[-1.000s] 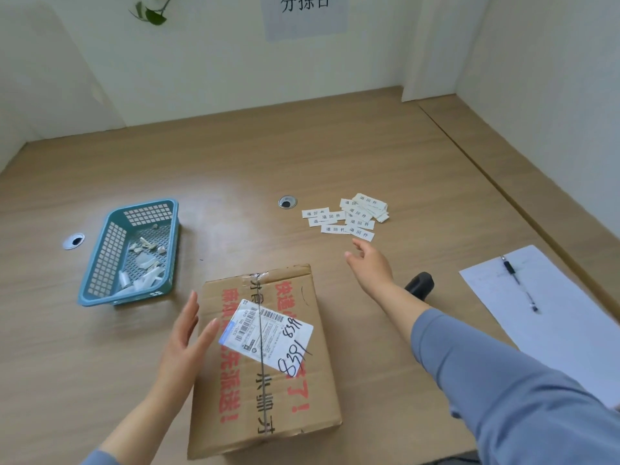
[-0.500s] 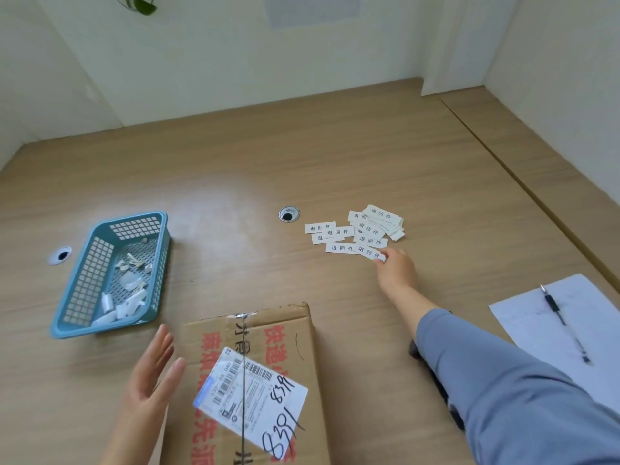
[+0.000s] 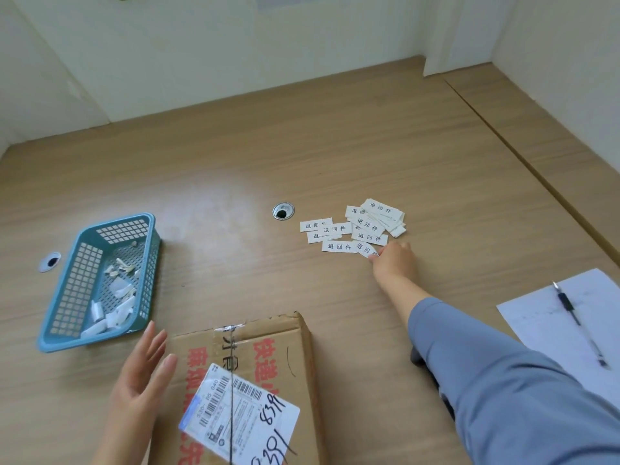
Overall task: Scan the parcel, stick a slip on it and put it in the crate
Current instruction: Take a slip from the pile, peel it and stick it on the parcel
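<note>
A flat cardboard parcel (image 3: 295,357) with red print and a white shipping label (image 3: 241,414) lies at the near edge of the wooden table. My left hand (image 3: 141,380) rests flat and open against the parcel's left edge. Several white printed slips (image 3: 365,226) are scattered past the middle of the table. My right hand (image 3: 392,260) reaches to them, its fingertips pinched on the nearest slip (image 3: 365,249), which still lies on the table. No crate is in view.
A teal plastic basket (image 3: 77,290) holding paper scraps stands at the left. A white sheet (image 3: 550,317) with a pen (image 3: 570,310) lies at the right. A dark object (image 3: 419,359) shows under my right sleeve. Two cable holes (image 3: 283,210) pierce the table.
My right hand moved forward from above the parcel to the slips and closed its fingertips on the nearest one. My left hand stayed at the parcel's left edge.
</note>
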